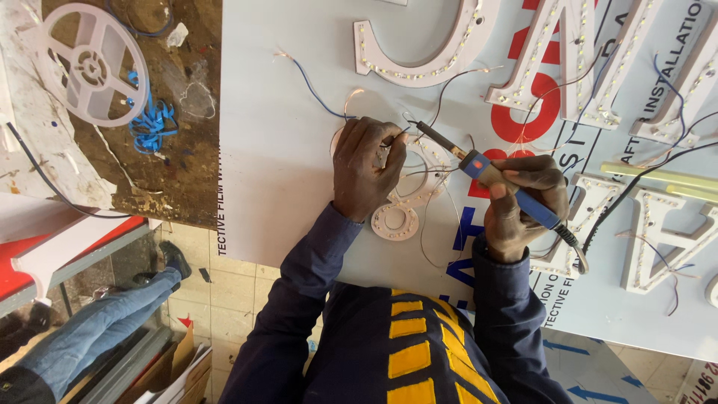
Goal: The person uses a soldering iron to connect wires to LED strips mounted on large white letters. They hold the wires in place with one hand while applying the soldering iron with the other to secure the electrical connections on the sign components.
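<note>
Head view is showing a white-filmed surface above tiled floor, where right fingers are gripping a blue soldering iron beside the small lit letter, left fingers pinching its wire.

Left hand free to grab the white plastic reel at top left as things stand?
Probably not straight away. The left hand is pinching wires on the white letter, and the reel lies well off to the side on the worn bench. Nothing blocks the path.

White empty reel, blue tangled strip, yellow-green tube, cardboard boxes
</note>
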